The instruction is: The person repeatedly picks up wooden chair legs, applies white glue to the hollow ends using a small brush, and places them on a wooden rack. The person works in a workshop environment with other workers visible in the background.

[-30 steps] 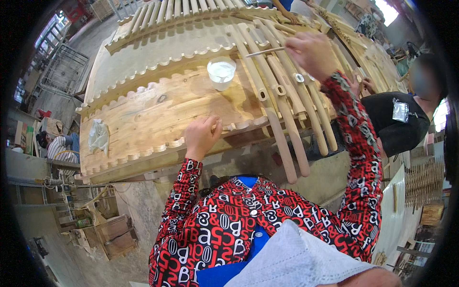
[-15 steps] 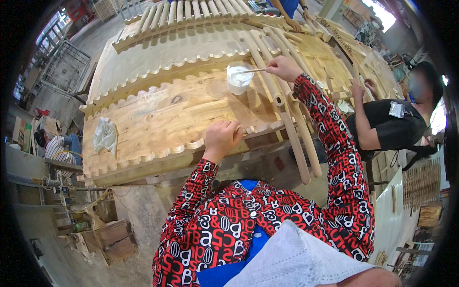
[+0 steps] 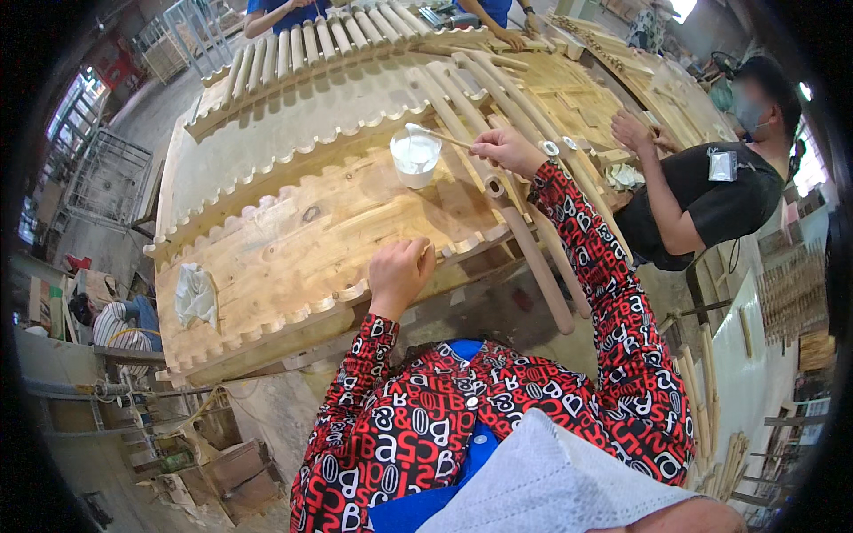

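My right hand pinches a thin wooden stick whose far tip is coated white. That tip is over the rim of a white plastic cup holding a thick white paste. Closed in a loose fist, my left hand is just above the near scalloped wooden strip; whatever may be in its fingers is hidden. Several long round wooden rods lie beside the cup, beneath my right forearm, their near ends jutting past the table edge. One has a slot cut in it.
A crumpled white cloth lies on the left of the wooden tabletop. Farther off, a row of rods rests in notched strips. A co-worker in black stands close on the right; people in blue are across the table.
The stick's white tip has come up out of the paste to the cup's rim. The whole view has shifted slightly, and the co-worker on the right is more upright. My left hand stays closed.
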